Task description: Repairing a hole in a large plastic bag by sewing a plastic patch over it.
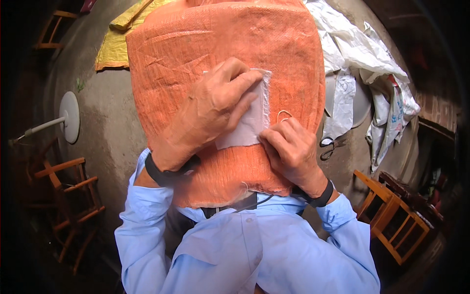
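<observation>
A thin white rectangular fabric patch (252, 122) lies on a large orange woven-plastic sack (171, 54). The left hand (213, 103) extends across the patch with bent fingers; whether it grips cannot be told. The right hand (293, 149) curls at the patch's lower right edge, below a thin pale thread loop (284, 111); its hold is hidden.

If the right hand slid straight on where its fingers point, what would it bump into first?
Probably the white patch on the orange sack, right by the right hand; whether they touch is unclear.
</observation>
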`<action>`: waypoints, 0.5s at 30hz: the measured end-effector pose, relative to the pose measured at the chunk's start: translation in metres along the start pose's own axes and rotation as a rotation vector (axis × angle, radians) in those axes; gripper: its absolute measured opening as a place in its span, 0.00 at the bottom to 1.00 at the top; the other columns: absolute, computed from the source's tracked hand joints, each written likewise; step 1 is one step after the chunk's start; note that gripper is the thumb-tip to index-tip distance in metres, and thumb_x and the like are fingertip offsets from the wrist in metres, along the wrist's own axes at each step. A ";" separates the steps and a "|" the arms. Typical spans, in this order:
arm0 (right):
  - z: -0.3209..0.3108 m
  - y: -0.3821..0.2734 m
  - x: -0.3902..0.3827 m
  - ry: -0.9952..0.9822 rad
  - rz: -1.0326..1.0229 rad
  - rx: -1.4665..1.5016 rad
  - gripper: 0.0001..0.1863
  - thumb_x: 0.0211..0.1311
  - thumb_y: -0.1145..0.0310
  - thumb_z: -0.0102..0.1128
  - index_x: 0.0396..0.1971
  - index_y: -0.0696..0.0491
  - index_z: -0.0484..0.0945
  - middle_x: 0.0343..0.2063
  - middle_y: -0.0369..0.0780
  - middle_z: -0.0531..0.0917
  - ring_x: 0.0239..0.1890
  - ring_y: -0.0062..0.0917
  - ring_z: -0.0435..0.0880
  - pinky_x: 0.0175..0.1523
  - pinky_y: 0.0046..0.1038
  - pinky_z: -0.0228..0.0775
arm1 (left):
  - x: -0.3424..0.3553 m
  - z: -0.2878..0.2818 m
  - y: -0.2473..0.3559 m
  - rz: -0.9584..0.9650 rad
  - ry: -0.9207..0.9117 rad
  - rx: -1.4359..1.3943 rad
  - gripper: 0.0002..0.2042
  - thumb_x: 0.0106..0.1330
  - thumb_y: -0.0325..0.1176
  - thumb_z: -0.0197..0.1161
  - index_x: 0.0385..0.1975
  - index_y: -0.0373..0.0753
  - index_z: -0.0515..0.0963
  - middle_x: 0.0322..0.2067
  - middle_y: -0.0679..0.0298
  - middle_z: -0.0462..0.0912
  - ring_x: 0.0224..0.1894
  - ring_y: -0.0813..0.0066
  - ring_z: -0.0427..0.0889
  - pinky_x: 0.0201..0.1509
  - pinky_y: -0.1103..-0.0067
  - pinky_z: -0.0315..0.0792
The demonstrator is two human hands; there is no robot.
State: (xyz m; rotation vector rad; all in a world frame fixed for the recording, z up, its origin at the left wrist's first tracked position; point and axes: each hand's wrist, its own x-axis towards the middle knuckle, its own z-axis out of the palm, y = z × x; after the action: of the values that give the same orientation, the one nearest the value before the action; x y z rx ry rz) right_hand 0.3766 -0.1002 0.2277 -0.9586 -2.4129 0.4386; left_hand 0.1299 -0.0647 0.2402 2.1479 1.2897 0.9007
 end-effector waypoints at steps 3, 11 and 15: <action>-0.001 0.000 -0.011 -0.051 -0.004 0.067 0.11 0.54 0.75 0.77 0.37 0.51 0.86 0.31 0.36 0.82 0.33 0.33 0.83 0.34 0.36 0.76 | -0.003 0.008 0.009 -0.012 0.062 0.095 0.21 0.67 0.28 0.76 0.60 0.35 0.82 0.50 0.55 0.82 0.51 0.53 0.85 0.54 0.65 0.80; -0.050 0.020 0.029 -0.038 0.171 0.495 0.08 0.59 0.79 0.80 0.37 0.55 0.89 0.24 0.37 0.82 0.25 0.26 0.80 0.30 0.28 0.71 | -0.018 0.023 0.006 0.042 0.159 0.177 0.26 0.65 0.29 0.78 0.63 0.36 0.82 0.54 0.55 0.81 0.55 0.53 0.83 0.59 0.62 0.80; -0.054 0.038 0.068 0.001 0.216 0.379 0.08 0.63 0.80 0.77 0.41 0.56 0.90 0.23 0.38 0.80 0.23 0.23 0.75 0.29 0.28 0.66 | -0.016 0.023 0.006 0.036 0.149 0.160 0.28 0.64 0.29 0.78 0.66 0.36 0.81 0.55 0.55 0.81 0.55 0.53 0.83 0.58 0.62 0.80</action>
State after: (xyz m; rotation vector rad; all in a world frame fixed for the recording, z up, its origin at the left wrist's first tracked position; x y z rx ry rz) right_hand 0.3845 -0.0195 0.2773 -1.0432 -2.1225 0.9341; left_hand 0.1449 -0.0834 0.2243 2.2685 1.4440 1.0196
